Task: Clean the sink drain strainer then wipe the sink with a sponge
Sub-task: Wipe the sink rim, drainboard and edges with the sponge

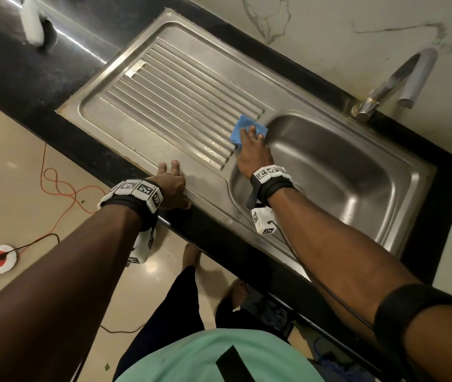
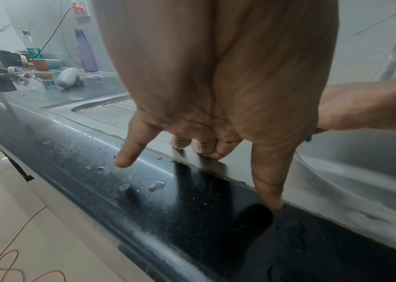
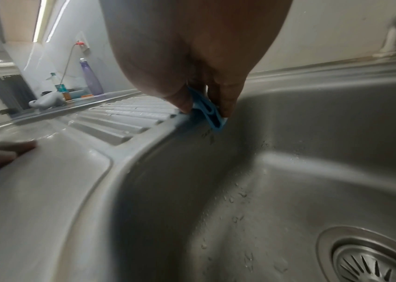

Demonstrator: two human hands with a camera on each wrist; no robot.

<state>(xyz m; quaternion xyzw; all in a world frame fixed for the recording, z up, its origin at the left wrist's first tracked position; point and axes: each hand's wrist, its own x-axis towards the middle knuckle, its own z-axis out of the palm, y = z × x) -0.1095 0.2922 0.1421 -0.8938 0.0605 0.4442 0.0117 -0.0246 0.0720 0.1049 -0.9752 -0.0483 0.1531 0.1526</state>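
A folded blue sponge (image 1: pixel 242 127) (image 3: pixel 207 112) lies on the rim between the ribbed drainboard (image 1: pixel 178 100) and the steel sink basin (image 1: pixel 343 175). My right hand (image 1: pixel 251 150) (image 3: pixel 192 57) pinches it between thumb and fingers and presses it down on that rim. The round drain strainer (image 3: pixel 373 267) sits in the basin floor, seen only in the right wrist view. With fingers spread and straight, my left hand (image 1: pixel 171 183) (image 2: pixel 216 95) rests on the sink's front edge (image 1: pixel 219 210), its thumb on the black countertop.
A curved steel faucet (image 1: pixel 401 81) stands behind the basin. The black countertop (image 1: pixel 26 78) carries a white object (image 1: pixel 32 20), with a purple bottle (image 2: pixel 86 51) and other items further along. Water drops lie on the counter edge. A red cable (image 1: pixel 59 186) trails on the floor.
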